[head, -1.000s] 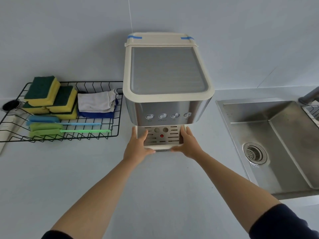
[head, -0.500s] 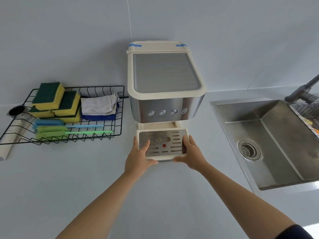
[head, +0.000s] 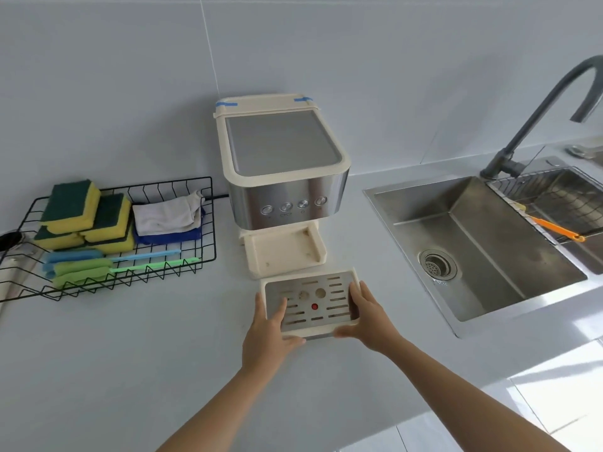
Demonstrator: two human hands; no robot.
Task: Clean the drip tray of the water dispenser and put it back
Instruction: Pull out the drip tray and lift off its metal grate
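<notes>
Drip tray (head: 311,303) was clear of the water dispenser (head: 284,177), held just above or on the bench (head: 130,353) right in front of the empty cream base slot (head: 284,249); couldn't tell if it was touching the surface. Left hand (head: 266,334) clamped the left edge, thumb over the grille; right hand (head: 368,318) clamped the right edge, fingers (head: 357,293) curled along the rim. Both hands were closed on the tray, nothing else in them. Tray looked like a light, stiff plastic shell with a slotted metal grille and a red float dot. My read: the grille probably sits loose, so it could slide or drop if tipped, and any water inside would slosh, so keep it level and grip by the two short sides as here. Metal may be slick when wet. Bench was a smooth pale grey top against a tiled wall. Sink (head: 473,249) sat to the right with a dark faucet (head: 538,109) and a drain basket holding an orange brush (head: 554,228). Wire rack (head: 107,239) on the left held sponges (head: 85,216), folded cloths (head: 166,216) and two long-handled brushes (head: 114,262). Cleaning not yet started, I'd judge.
</notes>
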